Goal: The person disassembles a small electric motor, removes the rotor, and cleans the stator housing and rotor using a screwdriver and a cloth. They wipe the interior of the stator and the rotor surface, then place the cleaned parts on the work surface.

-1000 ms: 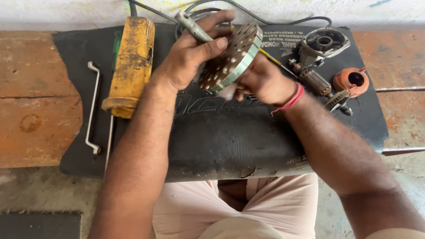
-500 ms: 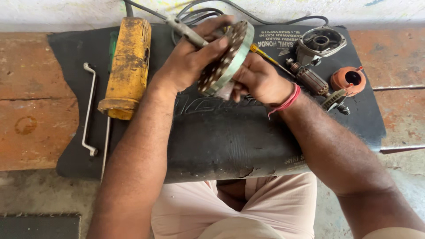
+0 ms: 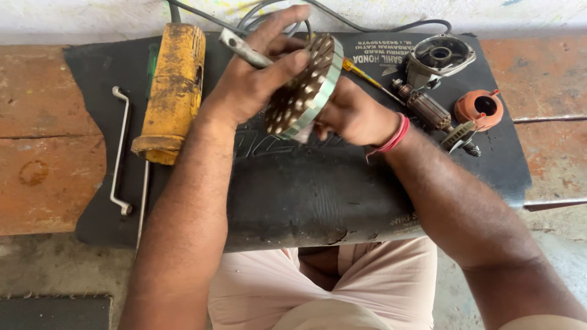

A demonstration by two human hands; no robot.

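My left hand [image 3: 254, 79] grips a round metal disc [image 3: 306, 88] with several small magnets on its face, tilted on edge above the black rubber mat [image 3: 306, 195]. A thin metal rod [image 3: 244, 49] also lies across the fingers of that hand. My right hand [image 3: 351, 113] is behind the disc, closed on a screwdriver whose yellow handle [image 3: 358, 70] sticks out past the disc's rim. A red band sits on the right wrist.
A worn yellow tool body [image 3: 174, 85] lies at the mat's left, beside a bent metal bar [image 3: 119, 153]. At the right are a grey gear housing [image 3: 440, 58], a wound armature [image 3: 431, 113] and an orange cap [image 3: 480, 107]. Black cables run along the back.
The disc has tilted more on edge and shifted slightly right in my hands. Both hands keep their grip.
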